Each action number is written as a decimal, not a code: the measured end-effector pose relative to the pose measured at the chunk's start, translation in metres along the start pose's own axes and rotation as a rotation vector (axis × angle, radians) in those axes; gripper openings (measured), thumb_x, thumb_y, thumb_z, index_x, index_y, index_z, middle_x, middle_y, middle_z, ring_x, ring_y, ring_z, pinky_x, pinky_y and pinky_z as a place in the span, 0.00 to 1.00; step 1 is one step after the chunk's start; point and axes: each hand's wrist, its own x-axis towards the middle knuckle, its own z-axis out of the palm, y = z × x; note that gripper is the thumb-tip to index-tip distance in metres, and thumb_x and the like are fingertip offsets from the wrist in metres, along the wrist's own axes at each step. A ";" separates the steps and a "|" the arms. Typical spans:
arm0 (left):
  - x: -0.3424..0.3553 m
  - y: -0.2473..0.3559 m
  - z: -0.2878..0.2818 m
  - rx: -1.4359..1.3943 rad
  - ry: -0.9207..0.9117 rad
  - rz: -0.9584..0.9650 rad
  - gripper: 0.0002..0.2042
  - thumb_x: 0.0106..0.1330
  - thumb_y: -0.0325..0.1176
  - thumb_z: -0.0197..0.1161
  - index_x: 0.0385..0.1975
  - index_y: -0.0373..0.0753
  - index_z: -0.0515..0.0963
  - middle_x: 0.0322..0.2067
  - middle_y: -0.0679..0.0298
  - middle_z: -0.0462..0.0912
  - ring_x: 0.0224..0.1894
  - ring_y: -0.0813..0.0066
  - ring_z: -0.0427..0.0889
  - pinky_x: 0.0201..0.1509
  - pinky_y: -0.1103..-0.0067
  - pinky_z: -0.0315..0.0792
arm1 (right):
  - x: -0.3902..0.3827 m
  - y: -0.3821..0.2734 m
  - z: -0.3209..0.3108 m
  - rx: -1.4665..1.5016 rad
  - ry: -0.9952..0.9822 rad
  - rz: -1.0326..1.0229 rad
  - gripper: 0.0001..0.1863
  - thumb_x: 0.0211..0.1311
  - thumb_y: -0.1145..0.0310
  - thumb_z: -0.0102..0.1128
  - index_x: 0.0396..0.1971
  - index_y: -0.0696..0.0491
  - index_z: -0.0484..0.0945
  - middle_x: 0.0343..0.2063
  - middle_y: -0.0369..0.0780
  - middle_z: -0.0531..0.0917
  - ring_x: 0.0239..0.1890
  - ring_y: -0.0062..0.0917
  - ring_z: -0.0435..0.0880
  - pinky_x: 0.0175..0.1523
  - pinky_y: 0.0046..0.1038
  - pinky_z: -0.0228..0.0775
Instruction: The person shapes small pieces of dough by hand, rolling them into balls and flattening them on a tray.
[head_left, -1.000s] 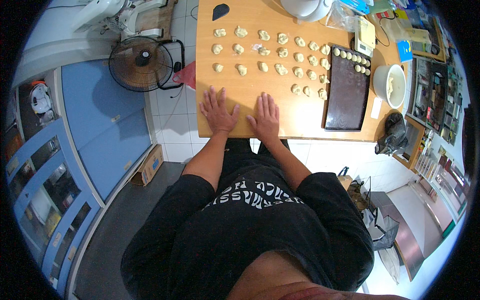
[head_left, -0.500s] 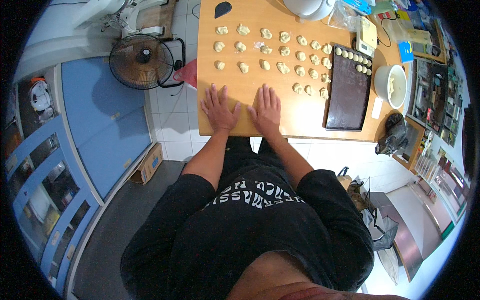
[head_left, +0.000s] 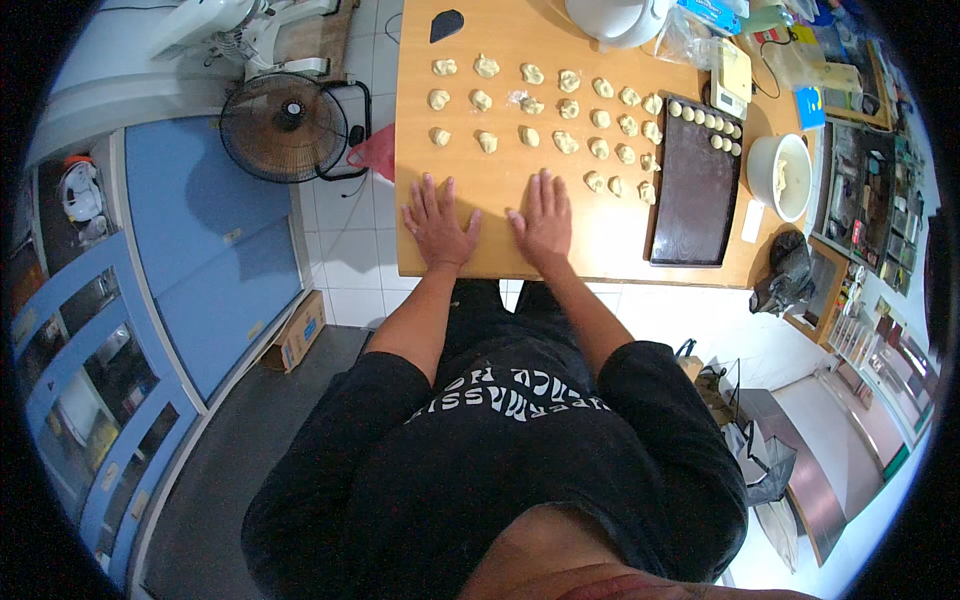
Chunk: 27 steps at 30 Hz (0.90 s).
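dough pieces on table, tray right

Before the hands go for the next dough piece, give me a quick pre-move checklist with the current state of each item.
1. Left hand free: ok, flat on the wooden table, holding nothing.
2. Right hand free: ok, flat on the table, empty.
3. Dough pieces available: ok, rows lie on the table beyond the fingers, apart from both hands.
4. Room on the dark baking tray: ok, only its far end holds dough balls; the rest is bare.
5. Path from the pieces to the tray: ok, nothing lies between.
6. Dough in the white bowl: cannot tell how much.
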 end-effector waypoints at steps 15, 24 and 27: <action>-0.001 0.000 0.000 -0.015 0.001 0.011 0.39 0.61 0.56 0.63 0.72 0.51 0.61 0.76 0.52 0.52 0.78 0.45 0.48 0.73 0.42 0.42 | -0.008 0.030 -0.001 0.062 0.079 -0.066 0.38 0.67 0.49 0.59 0.70 0.57 0.64 0.71 0.50 0.64 0.75 0.48 0.57 0.75 0.48 0.52; -0.001 -0.002 0.000 0.020 0.004 0.013 0.39 0.62 0.56 0.63 0.73 0.52 0.61 0.76 0.52 0.52 0.78 0.46 0.47 0.74 0.42 0.41 | -0.046 0.006 -0.012 -0.030 -0.190 -0.120 0.42 0.68 0.45 0.56 0.75 0.52 0.57 0.76 0.41 0.57 0.77 0.42 0.54 0.77 0.46 0.50; -0.002 -0.001 0.000 0.006 0.014 0.021 0.39 0.62 0.56 0.63 0.73 0.52 0.60 0.76 0.52 0.51 0.78 0.46 0.47 0.74 0.42 0.41 | -0.041 0.020 -0.010 -0.043 -0.163 -0.081 0.41 0.69 0.45 0.55 0.75 0.50 0.57 0.77 0.40 0.57 0.77 0.43 0.54 0.77 0.46 0.49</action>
